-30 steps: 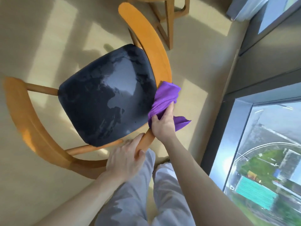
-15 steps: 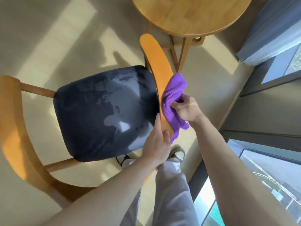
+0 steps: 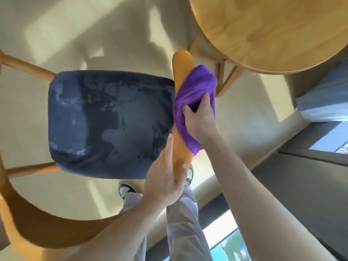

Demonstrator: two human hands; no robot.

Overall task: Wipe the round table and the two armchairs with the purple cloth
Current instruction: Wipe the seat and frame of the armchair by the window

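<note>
Sunlit beige floor (image 3: 116, 32) lies under an armchair (image 3: 111, 123) beside the round worktop (image 3: 273, 32). Right hand (image 3: 199, 117) fingers clutch the cloth (image 3: 195, 85) against the armrest (image 3: 181, 68); left hand (image 3: 165, 178) grips its near end.

Head view, looking down. Armchair (image 3: 111, 123) with dark blue seat and wooden frame; its right armrest (image 3: 181, 72) runs toward the round table (image 3: 263, 34) at top right. Right hand (image 3: 199, 117) grips the bunched purple cloth (image 3: 195, 87), which is pressed against and partly wrapped over the armrest. Left hand (image 3: 165, 178) holds the near end of the same armrest, thumb on top. Grey trouser legs and a shoe (image 3: 127, 190) below. Edges somewhat blurred; cloth possibly folded.
</note>
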